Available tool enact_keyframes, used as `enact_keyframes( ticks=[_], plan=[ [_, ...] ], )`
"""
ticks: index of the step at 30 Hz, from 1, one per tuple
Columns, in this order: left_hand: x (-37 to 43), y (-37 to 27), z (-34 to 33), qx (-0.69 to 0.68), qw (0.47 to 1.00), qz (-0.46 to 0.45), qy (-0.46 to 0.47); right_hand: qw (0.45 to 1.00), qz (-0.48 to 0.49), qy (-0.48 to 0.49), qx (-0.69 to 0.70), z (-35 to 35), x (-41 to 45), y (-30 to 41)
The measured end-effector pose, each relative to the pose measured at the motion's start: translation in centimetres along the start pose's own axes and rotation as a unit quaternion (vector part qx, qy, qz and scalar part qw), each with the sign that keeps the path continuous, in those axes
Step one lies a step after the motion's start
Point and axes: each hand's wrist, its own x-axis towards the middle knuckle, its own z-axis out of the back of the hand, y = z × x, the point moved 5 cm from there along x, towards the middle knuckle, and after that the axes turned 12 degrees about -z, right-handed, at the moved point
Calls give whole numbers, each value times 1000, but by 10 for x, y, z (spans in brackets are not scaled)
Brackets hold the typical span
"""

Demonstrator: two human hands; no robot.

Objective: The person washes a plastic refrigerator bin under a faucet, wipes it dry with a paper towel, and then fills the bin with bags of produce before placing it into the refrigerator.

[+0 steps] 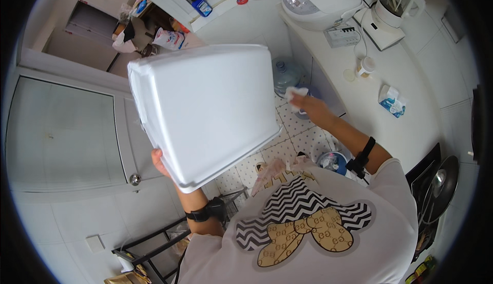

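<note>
A white plastic bin (212, 110) is held up in front of me, with a broad smooth face towards the camera and a raised rim along its lower edge. My left hand (158, 161) grips it at the lower left corner; most of the fingers are hidden behind the plastic. To the right of the bin and apart from it, my right hand (308, 105) holds a crumpled white tissue (295, 93) between the fingers. A large blue water jug (285, 74) stands on the floor beyond that hand.
The white counter (366, 103) on the right bears a rice cooker (321, 1), a blender (394, 4), a small jar (365, 67) and a tissue pack (392, 101). A blue waste bin (333, 162) stands by my feet. A black metal rack (154, 243) is at lower left, below a door knob (135, 179).
</note>
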Motion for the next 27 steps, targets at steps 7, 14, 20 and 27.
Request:
enact_keyframes(
  ticks=[7,14,20,27],
  plan=[
    [-11,7,14,23,996,66,-58,977,120,-178,-10,57,33,146],
    [-23,34,-8,-53,994,81,46,876,-148,-306,342,24,51,38],
    [-35,13,3,172,976,-11,-135,699,-247,-100,663,-7,33,52],
    [-47,1,-1,189,975,34,-111,946,-33,-133,294,56,61,60]
  ],
)
